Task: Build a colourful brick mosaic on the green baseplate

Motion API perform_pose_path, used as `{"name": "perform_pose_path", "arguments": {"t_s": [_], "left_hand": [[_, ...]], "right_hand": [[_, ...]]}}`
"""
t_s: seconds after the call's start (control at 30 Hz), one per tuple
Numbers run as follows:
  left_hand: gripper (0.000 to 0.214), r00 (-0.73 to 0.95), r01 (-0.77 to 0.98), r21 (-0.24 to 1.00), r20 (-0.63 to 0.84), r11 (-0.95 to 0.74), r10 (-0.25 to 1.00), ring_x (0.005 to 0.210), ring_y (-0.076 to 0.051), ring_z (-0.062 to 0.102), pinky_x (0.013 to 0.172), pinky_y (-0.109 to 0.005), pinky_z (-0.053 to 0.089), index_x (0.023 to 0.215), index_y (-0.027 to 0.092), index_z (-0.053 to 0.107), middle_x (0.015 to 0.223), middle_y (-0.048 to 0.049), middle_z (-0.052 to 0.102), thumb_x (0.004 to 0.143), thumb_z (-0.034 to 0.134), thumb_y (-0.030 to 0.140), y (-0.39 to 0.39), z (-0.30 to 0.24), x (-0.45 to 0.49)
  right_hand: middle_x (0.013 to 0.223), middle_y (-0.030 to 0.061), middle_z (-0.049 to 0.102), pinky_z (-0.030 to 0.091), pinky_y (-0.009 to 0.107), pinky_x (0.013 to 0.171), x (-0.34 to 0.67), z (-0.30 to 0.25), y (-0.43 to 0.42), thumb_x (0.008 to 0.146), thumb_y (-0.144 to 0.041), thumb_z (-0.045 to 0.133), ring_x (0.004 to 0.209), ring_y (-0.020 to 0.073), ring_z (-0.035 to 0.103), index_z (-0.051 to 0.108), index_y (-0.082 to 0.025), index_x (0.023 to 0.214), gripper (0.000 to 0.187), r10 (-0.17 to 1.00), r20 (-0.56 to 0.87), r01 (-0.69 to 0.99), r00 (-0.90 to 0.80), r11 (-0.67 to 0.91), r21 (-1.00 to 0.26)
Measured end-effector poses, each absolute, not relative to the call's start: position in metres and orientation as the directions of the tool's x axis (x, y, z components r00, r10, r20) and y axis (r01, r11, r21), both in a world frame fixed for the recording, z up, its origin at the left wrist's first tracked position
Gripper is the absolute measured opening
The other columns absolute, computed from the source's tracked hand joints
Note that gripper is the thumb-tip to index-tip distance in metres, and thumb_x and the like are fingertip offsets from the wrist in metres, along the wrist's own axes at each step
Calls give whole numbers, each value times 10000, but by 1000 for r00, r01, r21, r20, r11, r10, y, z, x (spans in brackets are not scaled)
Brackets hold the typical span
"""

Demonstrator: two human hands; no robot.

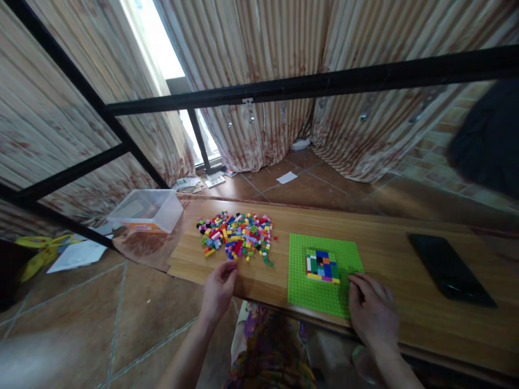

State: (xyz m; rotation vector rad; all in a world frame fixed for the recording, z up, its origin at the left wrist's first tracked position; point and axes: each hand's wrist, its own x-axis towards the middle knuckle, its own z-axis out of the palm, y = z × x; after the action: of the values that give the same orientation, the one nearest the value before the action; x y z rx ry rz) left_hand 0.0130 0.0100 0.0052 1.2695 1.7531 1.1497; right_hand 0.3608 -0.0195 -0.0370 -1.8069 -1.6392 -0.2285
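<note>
A heap of small, many-coloured toy building bricks [239, 233] lies spread on the wooden table. At its front edge is my left hand [219, 286], thumb and fingers pinched together; anything between them is too small to make out. To the right lies a green studded baseplate [299, 292]. A block of bricks in blue, green, white, yellow and orange [323, 266] sits near its middle. My right hand [373, 308] rests over the plate's right edge with its fingers curled in. What those fingertips hold, if anything, is hidden.
A clear plastic box [150, 208] with an orange label stands at the table's left end. On the right lies a dark flat mat with a black mouse-like object [456, 286]. A black metal frame [284, 89] crosses in front of striped curtains [259, 48].
</note>
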Motion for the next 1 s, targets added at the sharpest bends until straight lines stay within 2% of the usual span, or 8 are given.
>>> {"name": "perform_pose_path", "arguments": {"t_s": [0.2, 0.37, 0.5, 0.63, 0.8, 1.0], "left_hand": [[182, -244, 499, 862, 42, 88, 969, 799, -173, 658, 759, -280, 505, 902, 186, 692, 852, -32, 716, 795, 573, 274, 19, 4, 27], [207, -236, 752, 645, 77, 132, 969, 785, -174, 631, 737, -283, 465, 978, 196, 674, 853, -38, 696, 803, 591, 267, 27, 12, 42], [188, -225, 832, 534, 82, 147, 971, 813, -182, 620, 739, -281, 445, 971, 208, 666, 867, -39, 683, 822, 575, 278, 30, 20, 48], [192, -192, 830, 549, 108, 102, 975, 800, -180, 620, 711, -270, 446, 992, 200, 653, 889, -46, 673, 839, 548, 249, 29, 21, 53], [177, -16, 807, 584, 169, -87, 985, 814, -154, 615, 707, -238, 448, 959, 222, 647, 925, -37, 651, 868, 496, 199, 25, 17, 68], [191, 31, 808, 576, 170, -125, 985, 840, -157, 618, 749, -250, 457, 975, 240, 647, 926, -26, 635, 851, 517, 175, 30, 15, 83]], "right_hand": [[1024, 113, 671, 448, 411, 833, 363, -38, -19, 877, -339, 417, 937, 264, 567, 667, -176, 948, 307, 815, 555, 938, 168, 41, -343], [1021, 115, 671, 449, 412, 833, 363, -37, -20, 884, -337, 411, 924, 264, 563, 669, -173, 944, 311, 812, 562, 946, 159, 39, -323], [1025, 112, 670, 452, 405, 835, 362, -37, -20, 889, -332, 411, 918, 259, 564, 670, -169, 946, 311, 810, 566, 946, 157, 42, -322], [1030, 111, 669, 449, 410, 848, 361, -36, -20, 892, -320, 411, 921, 257, 564, 669, -168, 961, 308, 810, 566, 945, 155, 45, -323], [1021, 116, 668, 453, 405, 839, 361, -35, -20, 890, -317, 414, 926, 255, 558, 674, -166, 947, 306, 813, 560, 944, 158, 42, -327], [1025, 114, 666, 456, 400, 836, 360, -34, -20, 892, -311, 416, 927, 255, 548, 678, -171, 952, 303, 818, 550, 941, 168, 34, -338]]}}
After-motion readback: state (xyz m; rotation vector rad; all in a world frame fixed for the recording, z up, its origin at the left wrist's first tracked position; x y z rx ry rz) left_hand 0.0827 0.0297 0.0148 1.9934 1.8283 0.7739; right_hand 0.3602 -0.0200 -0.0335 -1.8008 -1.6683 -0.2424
